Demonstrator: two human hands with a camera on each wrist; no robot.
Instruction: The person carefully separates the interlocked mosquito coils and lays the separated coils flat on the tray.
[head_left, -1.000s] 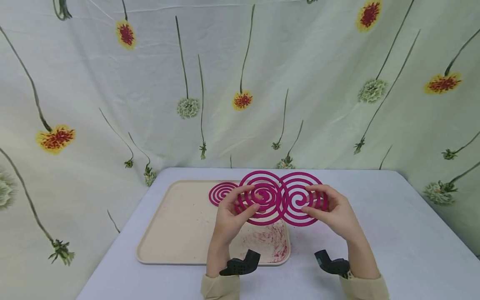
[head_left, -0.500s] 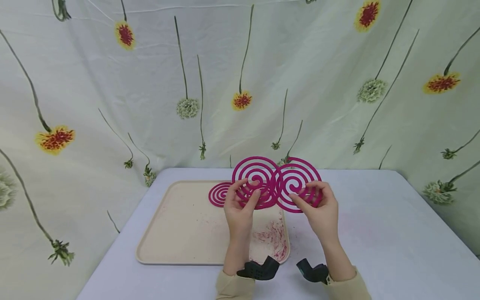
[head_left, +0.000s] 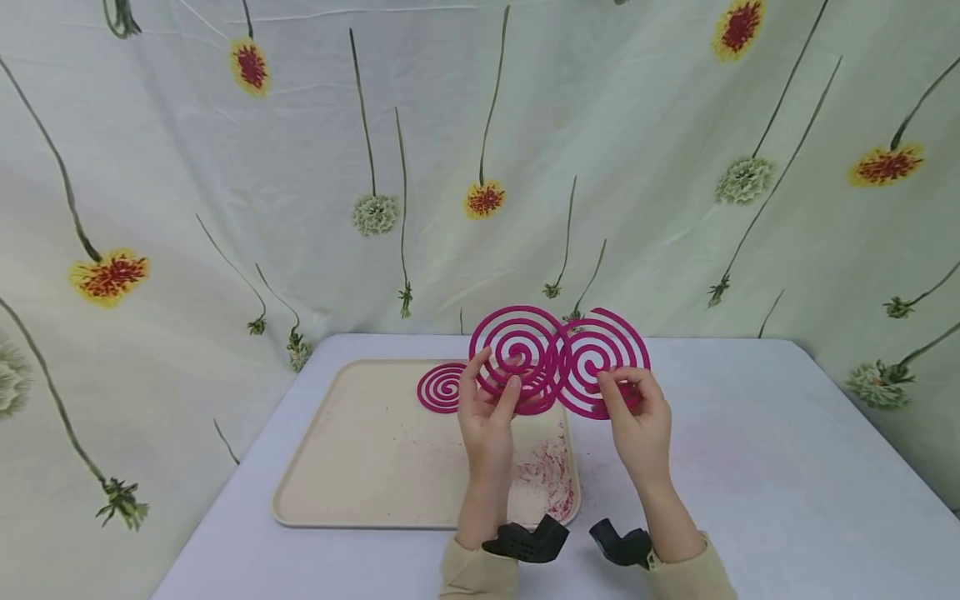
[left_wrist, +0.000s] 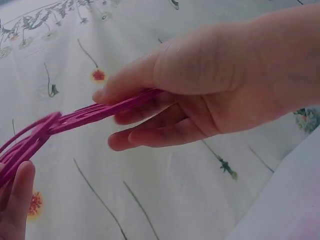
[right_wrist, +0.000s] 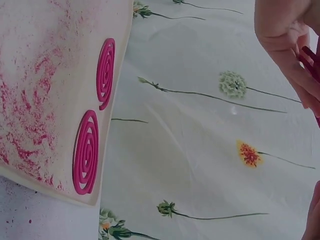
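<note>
Two magenta mosquito coils overlap and appear linked edge to edge above the tray (head_left: pixel 337 450) in the head view. My left hand (head_left: pixel 487 425) holds the left coil (head_left: pixel 517 358) between thumb and fingers; its thumb lies on the near face. My right hand (head_left: pixel 645 425) pinches the right coil (head_left: pixel 592 362) near its lower middle. In the left wrist view, the held coils (left_wrist: pixel 85 117) show nearly edge-on, running out from the left hand (left_wrist: pixel 200 70). Only a sliver of a coil (right_wrist: pixel 311 62) appears in the right wrist view.
Two more coils lie on the tray near its back edge: one coil (right_wrist: pixel 105 72) further left, another coil (right_wrist: pixel 86 155) by the back right corner. Magenta crumbs (head_left: pixel 551 475) litter the tray's right side. A flowered curtain (head_left: pixel 427 275) hangs behind the white table (head_left: pixel 772 467).
Both hands have moved closer together and lifted the two coils higher, which now stand partly against the curtain. The right thumb has shifted on its coil. The coils on the tray stayed put.
</note>
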